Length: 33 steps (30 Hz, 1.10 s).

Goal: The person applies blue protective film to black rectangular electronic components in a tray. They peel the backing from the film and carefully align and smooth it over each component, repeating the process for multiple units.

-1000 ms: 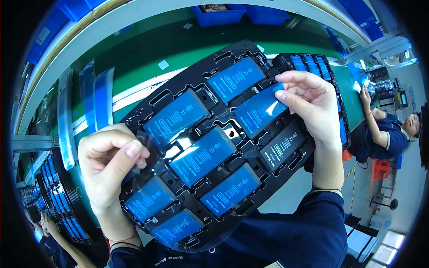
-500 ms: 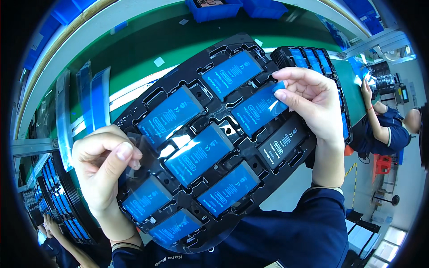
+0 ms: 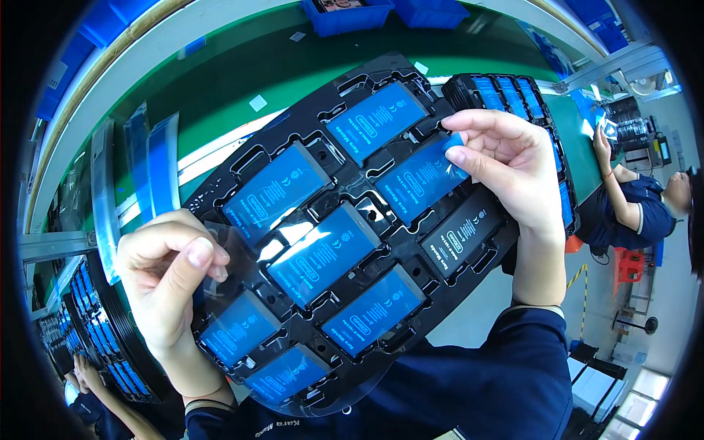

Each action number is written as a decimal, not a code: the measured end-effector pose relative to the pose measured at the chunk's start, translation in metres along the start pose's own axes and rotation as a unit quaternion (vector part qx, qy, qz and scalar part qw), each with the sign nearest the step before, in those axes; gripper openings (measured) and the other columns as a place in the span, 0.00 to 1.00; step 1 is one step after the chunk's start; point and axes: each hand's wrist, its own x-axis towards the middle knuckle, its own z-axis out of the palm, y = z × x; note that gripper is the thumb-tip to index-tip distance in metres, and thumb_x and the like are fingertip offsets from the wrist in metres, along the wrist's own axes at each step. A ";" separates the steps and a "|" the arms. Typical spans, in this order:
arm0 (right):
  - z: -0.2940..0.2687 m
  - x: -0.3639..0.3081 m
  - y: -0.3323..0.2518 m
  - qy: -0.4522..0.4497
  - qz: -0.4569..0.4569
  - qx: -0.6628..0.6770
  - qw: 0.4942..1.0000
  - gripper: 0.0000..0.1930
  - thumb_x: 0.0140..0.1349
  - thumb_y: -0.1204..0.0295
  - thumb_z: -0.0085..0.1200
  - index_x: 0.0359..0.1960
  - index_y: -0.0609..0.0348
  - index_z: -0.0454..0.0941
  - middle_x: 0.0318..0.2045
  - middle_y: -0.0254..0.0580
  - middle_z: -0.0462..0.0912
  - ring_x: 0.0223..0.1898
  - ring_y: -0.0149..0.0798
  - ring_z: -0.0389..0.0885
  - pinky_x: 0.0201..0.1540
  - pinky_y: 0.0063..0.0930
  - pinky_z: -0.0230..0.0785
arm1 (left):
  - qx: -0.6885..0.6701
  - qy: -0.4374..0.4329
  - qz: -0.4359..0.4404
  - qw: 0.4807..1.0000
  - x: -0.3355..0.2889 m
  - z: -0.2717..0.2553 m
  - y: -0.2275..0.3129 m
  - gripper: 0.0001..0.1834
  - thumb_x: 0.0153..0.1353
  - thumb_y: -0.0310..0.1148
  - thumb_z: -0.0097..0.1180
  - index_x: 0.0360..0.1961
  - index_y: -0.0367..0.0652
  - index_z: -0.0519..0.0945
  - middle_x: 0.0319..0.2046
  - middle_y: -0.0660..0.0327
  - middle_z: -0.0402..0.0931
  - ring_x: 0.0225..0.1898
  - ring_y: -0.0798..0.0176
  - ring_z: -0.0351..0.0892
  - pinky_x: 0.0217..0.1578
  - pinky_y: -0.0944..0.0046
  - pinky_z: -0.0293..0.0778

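Observation:
A black molded tray (image 3: 396,70) lies tilted before me, holding several flat battery packs with blue faces, such as the middle blue battery (image 3: 323,253). One battery near its right side has a black face (image 3: 462,238). My left hand (image 3: 172,271) is closed in a pinch on a clear plastic film (image 3: 227,282), which stretches over the tray's lower left batteries. Over the upper right blue battery (image 3: 418,180), my right hand (image 3: 510,165) pinches a small blue film tab (image 3: 455,141) between thumb and forefinger; whether the tab joins that battery's face, I cannot tell.
Behind the tray runs a green work surface (image 3: 213,95) with blue bins (image 3: 352,18) at its far side. More stacked battery trays stand at right (image 3: 506,95) and at left (image 3: 103,330). A co-worker (image 3: 634,205) sits at the right; another person's hand (image 3: 88,374) shows lower left.
Both hands keep their pinches and have shifted only slightly to the left in the picture. The co-worker's head at the right has turned or moved a little.

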 end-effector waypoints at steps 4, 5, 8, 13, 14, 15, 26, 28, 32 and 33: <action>-0.001 0.000 -0.003 -0.003 0.007 -0.001 1.000 0.13 0.54 0.82 0.60 0.42 0.65 0.80 0.31 0.34 0.82 0.30 0.20 0.78 0.34 0.13 0.71 | -0.007 0.001 0.001 1.000 0.000 0.000 0.000 0.06 0.55 0.25 0.57 0.24 0.32 0.79 0.22 0.54 0.76 0.19 0.68 0.73 0.23 0.73 0.69; 0.000 0.000 -0.003 -0.002 0.006 -0.002 1.000 0.13 0.54 0.82 0.60 0.42 0.65 0.80 0.31 0.34 0.82 0.30 0.20 0.78 0.34 0.13 0.71 | -0.009 0.002 0.001 1.000 0.000 0.000 0.000 0.06 0.55 0.25 0.57 0.25 0.32 0.79 0.22 0.54 0.76 0.19 0.68 0.73 0.23 0.73 0.69; 0.000 0.000 -0.003 -0.001 0.004 -0.005 1.000 0.12 0.54 0.82 0.60 0.42 0.65 0.80 0.31 0.34 0.82 0.30 0.20 0.78 0.33 0.12 0.71 | -0.010 -0.001 0.003 1.000 0.000 0.000 0.000 0.06 0.55 0.25 0.57 0.25 0.31 0.79 0.22 0.54 0.76 0.19 0.68 0.73 0.23 0.73 0.69; 0.001 -0.001 -0.001 0.002 0.006 -0.002 1.000 0.12 0.54 0.82 0.60 0.41 0.64 0.80 0.31 0.33 0.81 0.29 0.18 0.76 0.32 0.12 0.69 | -0.009 0.000 0.002 1.000 -0.001 0.001 0.000 0.06 0.55 0.25 0.57 0.24 0.31 0.79 0.22 0.54 0.76 0.19 0.68 0.73 0.23 0.73 0.69; 0.002 -0.001 0.000 0.004 0.004 -0.005 1.000 0.12 0.54 0.82 0.60 0.41 0.64 0.80 0.31 0.32 0.81 0.28 0.18 0.76 0.32 0.11 0.69 | -0.007 0.001 0.002 1.000 -0.001 0.001 0.000 0.06 0.55 0.25 0.57 0.24 0.31 0.79 0.22 0.54 0.76 0.19 0.68 0.73 0.23 0.73 0.69; 0.003 -0.001 0.000 0.006 0.002 -0.008 1.000 0.12 0.54 0.82 0.60 0.41 0.64 0.80 0.31 0.32 0.81 0.28 0.18 0.75 0.31 0.11 0.68 | -0.007 0.000 0.002 1.000 -0.001 0.001 0.000 0.06 0.55 0.25 0.57 0.24 0.31 0.79 0.22 0.54 0.76 0.19 0.68 0.73 0.23 0.73 0.69; 0.008 -0.003 -0.004 0.022 -0.157 -0.267 0.951 0.22 0.44 0.85 0.59 0.46 0.58 0.78 0.34 0.36 0.76 0.18 0.23 0.64 0.23 0.16 0.60 | 0.014 -0.021 -0.025 0.999 0.001 0.002 0.010 0.08 0.58 0.28 0.53 0.25 0.33 0.76 0.21 0.54 0.75 0.17 0.72 0.69 0.22 0.73 0.67; 0.007 -0.003 -0.009 0.059 -0.187 -0.334 0.922 0.25 0.42 0.84 0.59 0.47 0.55 0.76 0.40 0.37 0.72 0.24 0.27 0.64 0.28 0.19 0.61 | -0.022 -0.072 0.050 0.996 -0.008 -0.007 0.011 0.10 0.61 0.30 0.49 0.27 0.33 0.74 0.20 0.53 0.75 0.16 0.73 0.66 0.18 0.74 0.64; 0.014 0.007 -0.002 0.043 -0.179 -0.257 0.949 0.24 0.41 0.85 0.57 0.45 0.56 0.77 0.41 0.37 0.71 0.25 0.28 0.62 0.29 0.19 0.58 | -0.225 -0.457 -0.001 0.861 -0.056 -0.086 0.011 0.07 0.62 0.27 0.52 0.29 0.33 0.75 0.27 0.47 0.81 0.23 0.56 0.82 0.20 0.65 0.75; 0.017 0.009 -0.003 0.032 -0.175 -0.248 0.952 0.23 0.43 0.85 0.57 0.45 0.57 0.77 0.41 0.35 0.71 0.26 0.26 0.61 0.28 0.17 0.57 | -0.207 -0.439 -0.017 0.874 -0.092 -0.105 0.012 0.07 0.62 0.27 0.52 0.29 0.33 0.76 0.26 0.49 0.81 0.22 0.56 0.82 0.20 0.65 0.75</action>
